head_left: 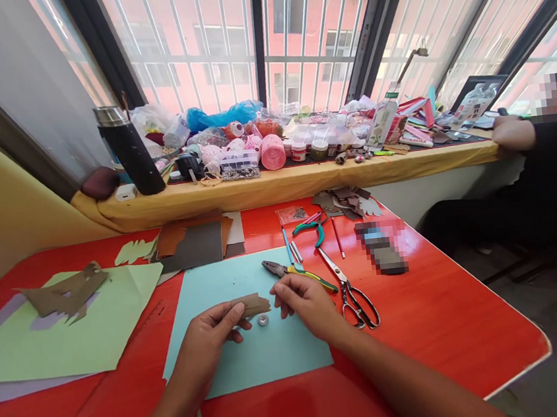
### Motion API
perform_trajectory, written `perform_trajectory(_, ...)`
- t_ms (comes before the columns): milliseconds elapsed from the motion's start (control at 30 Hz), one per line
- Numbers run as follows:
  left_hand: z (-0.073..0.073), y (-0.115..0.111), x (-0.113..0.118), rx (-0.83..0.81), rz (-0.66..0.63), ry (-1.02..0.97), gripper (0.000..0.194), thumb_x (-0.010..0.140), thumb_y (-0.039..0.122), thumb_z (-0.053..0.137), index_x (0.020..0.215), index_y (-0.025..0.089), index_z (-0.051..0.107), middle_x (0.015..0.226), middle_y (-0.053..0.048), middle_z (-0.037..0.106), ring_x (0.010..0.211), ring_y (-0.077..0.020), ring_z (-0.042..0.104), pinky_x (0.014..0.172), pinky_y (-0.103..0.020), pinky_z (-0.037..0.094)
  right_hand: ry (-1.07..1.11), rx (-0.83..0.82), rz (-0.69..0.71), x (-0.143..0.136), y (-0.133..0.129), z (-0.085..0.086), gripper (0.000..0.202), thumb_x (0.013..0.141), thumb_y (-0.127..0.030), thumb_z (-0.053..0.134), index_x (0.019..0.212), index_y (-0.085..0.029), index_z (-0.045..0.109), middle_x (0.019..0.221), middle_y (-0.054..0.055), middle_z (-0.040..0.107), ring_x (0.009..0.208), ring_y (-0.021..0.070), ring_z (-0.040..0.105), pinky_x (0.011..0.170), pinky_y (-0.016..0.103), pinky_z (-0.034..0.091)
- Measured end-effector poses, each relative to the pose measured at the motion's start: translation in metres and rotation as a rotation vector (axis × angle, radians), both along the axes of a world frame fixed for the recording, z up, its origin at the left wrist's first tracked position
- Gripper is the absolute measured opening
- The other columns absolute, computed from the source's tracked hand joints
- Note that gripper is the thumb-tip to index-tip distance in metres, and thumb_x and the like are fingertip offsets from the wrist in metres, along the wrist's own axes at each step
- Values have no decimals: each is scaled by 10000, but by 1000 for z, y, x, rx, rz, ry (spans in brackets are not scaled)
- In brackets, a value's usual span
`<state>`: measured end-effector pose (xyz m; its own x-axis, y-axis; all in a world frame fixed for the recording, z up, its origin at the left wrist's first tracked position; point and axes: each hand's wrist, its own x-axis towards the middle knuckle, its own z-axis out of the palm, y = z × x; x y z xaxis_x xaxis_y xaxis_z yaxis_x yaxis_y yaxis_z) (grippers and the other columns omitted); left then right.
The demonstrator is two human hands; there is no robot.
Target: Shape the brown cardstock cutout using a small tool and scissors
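Between the thumb and fingers of my left hand [218, 324] is a small olive-brown leather piece [249, 304], its right end cut into a jagged outline. My right hand [304, 297] is closed in a pinch just right of that end; whatever its fingertips hold, if anything, is hidden. Below the piece, a small round silvery object [263, 319] rests on the light-blue sheet [255, 363]. Pliers [298, 274] with yellow-green handles lie behind my right hand, partly covered by it. Scissors [350, 294] with black-and-silver handles lie to its right.
Leather sheets [197, 243] and a heap of scraps [345, 201] lie at the back, near teal-handled pliers [318, 227]. Green paper [122, 331] with a brown offcut [71, 293] is at left. A black flask [130, 151] stands on the crowded sill. Another person [552, 160] sits at right.
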<state>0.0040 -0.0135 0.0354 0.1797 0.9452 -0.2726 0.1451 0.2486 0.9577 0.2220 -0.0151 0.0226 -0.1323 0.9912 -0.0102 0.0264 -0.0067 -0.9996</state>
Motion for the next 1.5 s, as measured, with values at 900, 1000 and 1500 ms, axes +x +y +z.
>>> perform_trajectory(900,-4,-1,-8,-17,-103,-77,505,897,616,642,1165,226,818,877,-77,778,731,-212,585,720,-308,489,-1468,46,49,27,110,22,227,967,-247,595,1177,-191,658,1117,140,765,982,274,722,734,293,444)
perform_trajectory(1000,-3,-1,-7,-7,-117,-69,511,897,612,638,1199,238,808,958,-88,799,751,-217,600,721,-310,494,-1487,46,58,30,110,23,222,967,-200,576,1169,-190,669,1079,148,772,956,273,728,734,293,449)
perform_trajectory(1500,1,-1,-6,8,-130,-62,505,902,616,626,1159,229,823,879,-84,783,736,-223,591,734,-323,513,-1480,111,34,33,117,28,257,990,-304,573,1216,-210,653,1190,122,742,1053,265,704,801,295,454)
